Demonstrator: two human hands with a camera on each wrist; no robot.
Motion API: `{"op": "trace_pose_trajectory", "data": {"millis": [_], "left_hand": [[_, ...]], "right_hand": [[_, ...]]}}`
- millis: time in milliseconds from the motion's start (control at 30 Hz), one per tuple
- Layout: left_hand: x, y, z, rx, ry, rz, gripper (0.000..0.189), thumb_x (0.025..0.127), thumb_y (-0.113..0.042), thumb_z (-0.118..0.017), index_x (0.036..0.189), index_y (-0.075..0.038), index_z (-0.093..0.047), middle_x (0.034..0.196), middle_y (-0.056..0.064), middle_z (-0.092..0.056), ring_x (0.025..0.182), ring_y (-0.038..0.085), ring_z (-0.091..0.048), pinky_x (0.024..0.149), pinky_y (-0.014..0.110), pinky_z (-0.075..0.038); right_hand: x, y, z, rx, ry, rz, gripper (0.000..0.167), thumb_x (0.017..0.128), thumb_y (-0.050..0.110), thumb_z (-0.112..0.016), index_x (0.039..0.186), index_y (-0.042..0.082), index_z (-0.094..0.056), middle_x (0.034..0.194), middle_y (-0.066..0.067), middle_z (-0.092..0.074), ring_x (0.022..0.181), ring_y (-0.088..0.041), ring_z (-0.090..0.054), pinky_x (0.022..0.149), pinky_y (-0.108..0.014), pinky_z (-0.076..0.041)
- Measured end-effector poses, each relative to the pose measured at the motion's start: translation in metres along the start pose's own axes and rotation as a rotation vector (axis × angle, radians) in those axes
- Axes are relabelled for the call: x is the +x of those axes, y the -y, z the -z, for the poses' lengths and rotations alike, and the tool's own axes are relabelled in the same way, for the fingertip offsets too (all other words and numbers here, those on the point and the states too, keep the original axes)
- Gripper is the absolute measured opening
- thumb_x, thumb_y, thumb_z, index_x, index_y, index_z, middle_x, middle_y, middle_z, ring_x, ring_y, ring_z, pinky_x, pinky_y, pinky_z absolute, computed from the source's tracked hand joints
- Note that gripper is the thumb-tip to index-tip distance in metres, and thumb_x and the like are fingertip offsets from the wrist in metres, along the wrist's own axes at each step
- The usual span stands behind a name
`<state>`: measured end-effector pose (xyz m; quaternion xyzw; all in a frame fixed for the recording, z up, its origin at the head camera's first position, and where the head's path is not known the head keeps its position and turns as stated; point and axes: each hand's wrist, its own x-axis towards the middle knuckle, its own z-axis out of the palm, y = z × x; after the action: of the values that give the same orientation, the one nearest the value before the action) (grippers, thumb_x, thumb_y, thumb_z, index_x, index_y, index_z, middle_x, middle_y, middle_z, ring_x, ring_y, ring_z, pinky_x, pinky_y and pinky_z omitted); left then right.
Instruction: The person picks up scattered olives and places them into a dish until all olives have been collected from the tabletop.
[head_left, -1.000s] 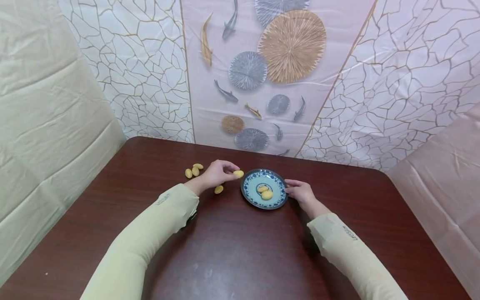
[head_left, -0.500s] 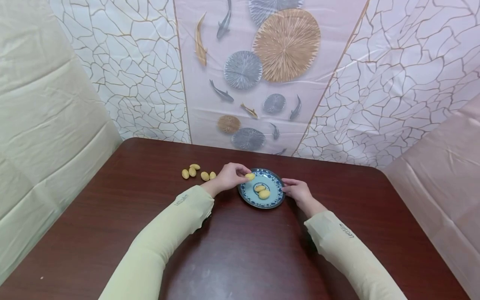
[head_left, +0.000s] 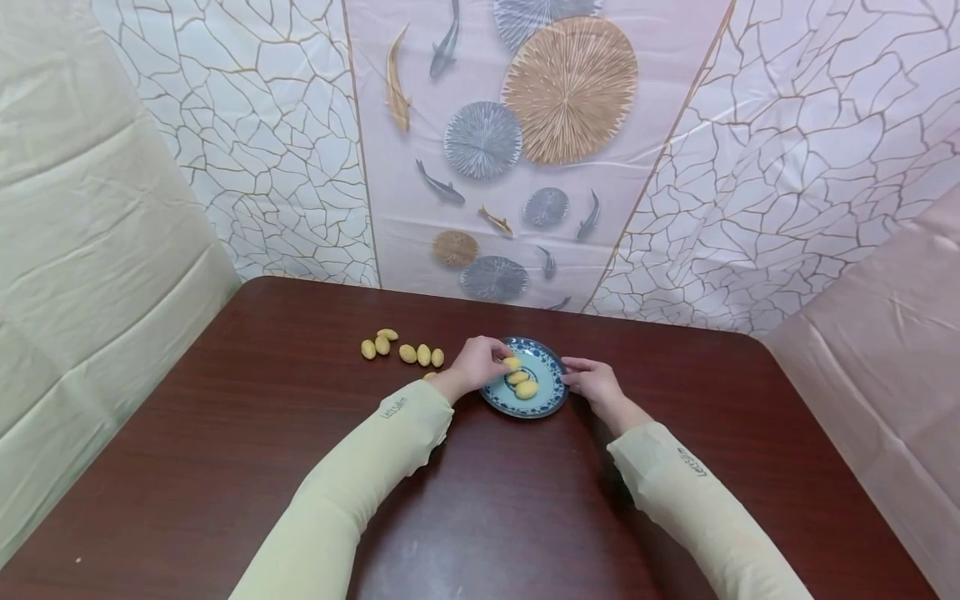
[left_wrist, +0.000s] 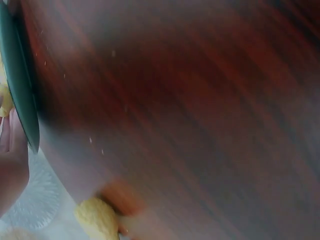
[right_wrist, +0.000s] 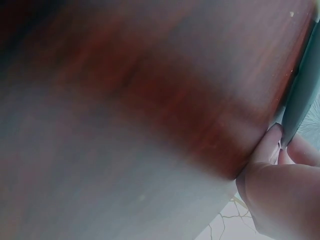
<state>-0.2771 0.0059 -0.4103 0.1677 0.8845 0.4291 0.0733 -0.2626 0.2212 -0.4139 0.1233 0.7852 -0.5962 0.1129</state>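
Left hand (head_left: 478,361): pinching a yellow oval piece (head_left: 512,363) between thumb and fingers, hovering over the ten-o'clock side of the plate (head_left: 547,380); whether the piece is touching down, I cannot tell.
Right hand (head_left: 597,383): resting at three o'clock, gripping the rim between thumb and fingers.
Plate: sitting on the brown table (head_left: 480,517), bearing two more yellow pieces (head_left: 527,390).
Loose pieces (head_left: 382,344): lying toward nine to ten o'clock, one partly hiding behind the left arm (head_left: 405,425).

Glossy plate (head_left: 546,382), polished wood-look table (head_left: 487,492)
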Motion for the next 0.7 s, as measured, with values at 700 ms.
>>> {"op": "trace_pose_trajectory", "data": {"millis": [700], "left_hand": [[-0.001,-0.007,0.006,0.087,0.038,-0.006,0.025,0.087,-0.011,-0.065,0.112,-0.005,-0.067,0.112,0.01,-0.067,0.107,0.021,-0.06,0.091,0.032,-0.048]], "right_hand": [[0.001,0.0,-0.001,-0.013,-0.017,-0.022,0.045,0.088,-0.004,-0.057,0.132,-0.003,-0.049,0.129,-0.022,-0.055,0.082,-0.003,-0.057,0.071,-0.017,-0.051]]}}
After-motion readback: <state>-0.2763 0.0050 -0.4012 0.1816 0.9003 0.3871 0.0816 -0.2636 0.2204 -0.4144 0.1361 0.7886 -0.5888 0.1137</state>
